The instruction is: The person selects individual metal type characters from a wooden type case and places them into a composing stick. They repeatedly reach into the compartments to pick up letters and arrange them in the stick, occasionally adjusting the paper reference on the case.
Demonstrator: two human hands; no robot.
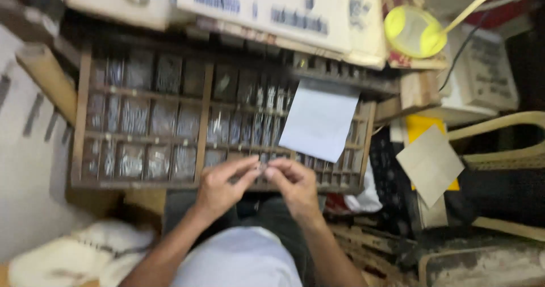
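1. The left hand (218, 186) and right hand (292, 183) are meeting fingertip to fingertip at the near edge of the wooden tray (79, 122).
2. Both are pinching a small metal piece (261, 170), blurred, lying directly between them; neither hand is nearer.
3. A white paper (319, 119) is lying farther right.

Tray (200, 102): dark brown wood, compartments filled with dull silver-grey metal pieces (135, 116). Paper (319, 120) lying on tray: plain white. Card (430, 163) to the right: beige-brown, over a yellow sheet (419, 125). Round lid (413, 30): bright yellow with pale translucent centre. Boxes (284, 9) above tray: cream with blurred dark blue-grey print. Chair frame (502, 122): pale cream. Shirt (238, 261): light grey-white. Cloth (74, 258) at lower left: off-white. Wall (28, 168) at left: pale grey, dark slanted marks.
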